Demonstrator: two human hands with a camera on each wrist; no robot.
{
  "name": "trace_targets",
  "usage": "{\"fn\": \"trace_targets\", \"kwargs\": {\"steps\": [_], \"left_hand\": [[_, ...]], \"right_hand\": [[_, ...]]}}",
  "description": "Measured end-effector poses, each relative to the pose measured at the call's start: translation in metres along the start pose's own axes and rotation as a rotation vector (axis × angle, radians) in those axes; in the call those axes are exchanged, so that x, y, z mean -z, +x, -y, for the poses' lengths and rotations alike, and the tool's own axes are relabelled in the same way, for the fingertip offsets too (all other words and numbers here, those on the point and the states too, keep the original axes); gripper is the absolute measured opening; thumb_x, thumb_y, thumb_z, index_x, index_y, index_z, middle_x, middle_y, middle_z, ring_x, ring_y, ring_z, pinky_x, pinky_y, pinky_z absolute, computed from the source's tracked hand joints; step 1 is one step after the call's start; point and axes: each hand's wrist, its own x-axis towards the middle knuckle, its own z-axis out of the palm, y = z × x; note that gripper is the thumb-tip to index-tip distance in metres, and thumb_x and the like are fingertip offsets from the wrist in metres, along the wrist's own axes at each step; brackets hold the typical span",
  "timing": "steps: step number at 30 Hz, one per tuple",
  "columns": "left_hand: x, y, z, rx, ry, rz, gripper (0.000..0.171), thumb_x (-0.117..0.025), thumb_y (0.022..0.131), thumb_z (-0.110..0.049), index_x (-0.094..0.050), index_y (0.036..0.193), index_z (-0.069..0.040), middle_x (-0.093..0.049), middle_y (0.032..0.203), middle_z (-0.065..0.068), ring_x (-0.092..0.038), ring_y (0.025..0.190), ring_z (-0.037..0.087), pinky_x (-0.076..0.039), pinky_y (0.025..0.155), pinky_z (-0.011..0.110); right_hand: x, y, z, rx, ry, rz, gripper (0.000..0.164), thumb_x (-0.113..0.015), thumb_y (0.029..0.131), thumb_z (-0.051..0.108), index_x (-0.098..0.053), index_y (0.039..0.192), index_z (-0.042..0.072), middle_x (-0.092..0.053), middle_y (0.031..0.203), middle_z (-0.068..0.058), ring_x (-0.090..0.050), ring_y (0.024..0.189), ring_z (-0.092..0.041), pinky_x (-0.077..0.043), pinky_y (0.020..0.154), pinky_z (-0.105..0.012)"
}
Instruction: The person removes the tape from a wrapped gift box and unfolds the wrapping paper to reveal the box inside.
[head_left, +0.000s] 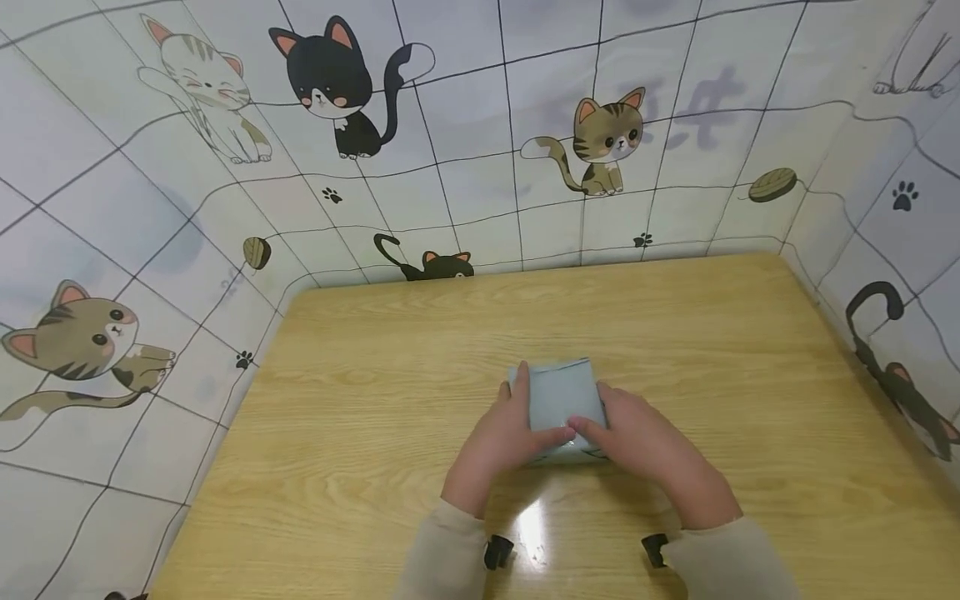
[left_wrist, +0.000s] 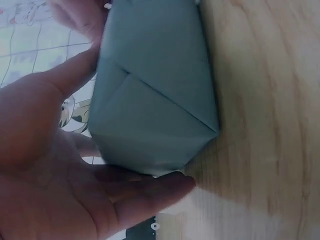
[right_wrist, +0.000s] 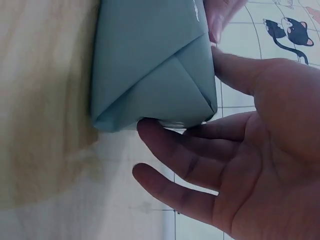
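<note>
A small package wrapped in pale blue-grey paper (head_left: 567,394) rests on the wooden table in the head view. My left hand (head_left: 504,435) grips its left side and my right hand (head_left: 643,433) its right side. Both thumbs lie across it, their tips almost meeting near its lower middle. In the left wrist view, diagonal folds cross one end of the package (left_wrist: 150,100), with fingers (left_wrist: 145,197) along that end. The right wrist view shows similar slanted folds on the package (right_wrist: 150,75); some fingers (right_wrist: 170,150) touch its end, and one is apart from it.
The pale wooden table (head_left: 360,400) extends around the package on all sides. A white wall covering with cat drawings and grid lines (head_left: 480,192) borders its back and sides. Small black clips or straps (head_left: 498,552) show at both cuffs.
</note>
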Motion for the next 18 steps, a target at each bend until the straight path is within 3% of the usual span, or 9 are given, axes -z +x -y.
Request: {"fn": "trace_targets", "kwargs": {"steps": [4, 8, 11, 18], "left_hand": [[0.000, 0.000, 0.000, 0.019, -0.011, 0.004, 0.119, -0.081, 0.090, -0.057, -0.008, 0.173, -0.012, -0.021, 0.173, 0.033, -0.052, 0.144, 0.045, -0.049, 0.113, 0.057], [0.001, 0.002, -0.001, 0.026, -0.038, 0.023, 0.117, -0.083, 0.090, -0.052, -0.008, 0.173, -0.016, -0.021, 0.175, 0.029, -0.049, 0.148, 0.043, -0.047, 0.116, 0.057], [0.003, 0.003, -0.001, 0.037, -0.036, 0.037, 0.116, -0.083, 0.091, -0.051, -0.008, 0.173, -0.017, -0.019, 0.176, 0.028, -0.046, 0.151, 0.043, -0.045, 0.118, 0.057], [0.003, 0.004, -0.002, 0.038, -0.019, 0.047, 0.115, -0.082, 0.092, -0.052, -0.008, 0.173, -0.018, -0.018, 0.176, 0.027, -0.045, 0.152, 0.043, -0.045, 0.119, 0.057]], "right_hand": [[0.004, 0.008, 0.002, 0.024, -0.159, -0.109, 0.062, -0.064, 0.107, 0.036, -0.052, 0.149, -0.010, -0.061, 0.144, -0.031, -0.063, 0.129, -0.046, -0.055, 0.102, -0.064], [0.010, 0.022, 0.000, 0.199, -0.253, -0.185, 0.045, -0.070, 0.104, 0.024, -0.065, 0.142, 0.002, -0.058, 0.152, -0.025, -0.055, 0.141, -0.047, -0.050, 0.111, -0.064], [0.012, 0.032, -0.001, 0.312, -0.256, -0.164, 0.032, -0.072, 0.102, 0.019, -0.074, 0.133, 0.007, -0.062, 0.151, -0.020, -0.059, 0.139, -0.044, -0.051, 0.112, -0.061], [0.011, 0.049, -0.006, 0.429, -0.365, -0.184, 0.022, -0.074, 0.099, 0.009, -0.081, 0.119, 0.009, -0.076, 0.132, -0.011, -0.073, 0.122, -0.034, -0.060, 0.101, -0.050]]}}
